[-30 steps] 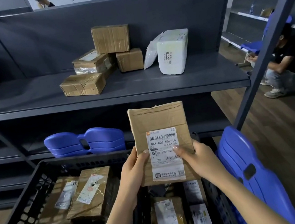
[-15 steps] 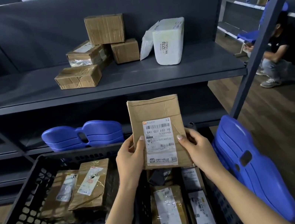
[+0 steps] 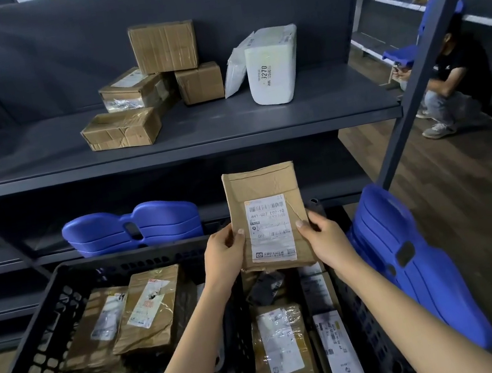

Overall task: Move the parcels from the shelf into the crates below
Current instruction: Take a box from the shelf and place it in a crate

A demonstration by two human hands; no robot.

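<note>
**Flat parcel held over the right crate**

While I look down past the shelf (image 3: 167,153), both hands are closed on one flat brown parcel (image 3: 260,190), held upright with its white label (image 3: 269,229) facing me. My left hand (image 3: 223,255) grips its lower left edge, thumb laid on the front; my right hand (image 3: 325,239) grips the lower right edge the same way. The parcel sits in the air above the back end of the right crate (image 3: 237,334), clear of the packets (image 3: 281,346) lying inside it. Just beside it on the left stands the left crate (image 3: 39,357), with brown padded envelopes (image 3: 148,310) stacked in it. Up on the shelf I see four cardboard boxes (image 3: 164,47) grouped together, one stacked on top, and to their right a white bag (image 3: 271,66) standing upright with a grey mailer (image 3: 235,69) leaning behind it. Blue plastic pieces (image 3: 131,226) rest behind the crates and to the right. A person crouches on the floor far right (image 3: 455,83)
</note>
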